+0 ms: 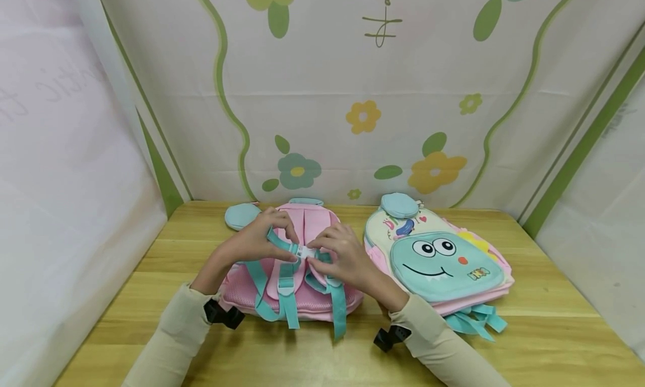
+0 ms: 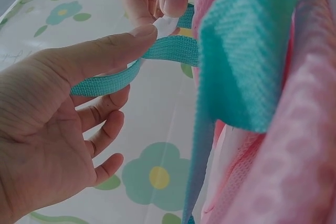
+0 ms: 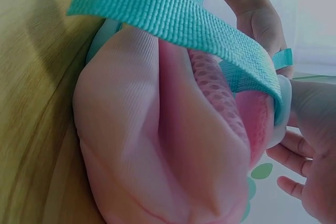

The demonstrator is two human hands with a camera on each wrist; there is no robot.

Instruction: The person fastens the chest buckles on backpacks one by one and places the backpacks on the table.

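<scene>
A pink backpack (image 1: 314,307) lies with its shoulder straps facing up, turquoise webbing (image 2: 241,51) trailing from them. Above its middle, both hands meet at a white plastic buckle (image 1: 305,252) on a turquoise strap. My left hand (image 1: 259,238) pinches the buckle's left end between thumb and finger, with a loop of strap (image 2: 107,83) running across the palm. My right hand (image 1: 347,255) pinches the buckle's right end with thumb and fingers. Fingertips cover part of the buckle, so I cannot tell whether its halves are fully joined. In the right wrist view, the bag's side hides the buckle.
To the right lies a second backpack (image 1: 448,269) with a cartoon face, front side up, its turquoise straps (image 1: 478,320) spilling toward the front. A light blue round flap (image 1: 242,215) sticks out beside the first bag. Both bags rest on a wooden table (image 1: 302,359) before a flower-print cloth (image 1: 322,118).
</scene>
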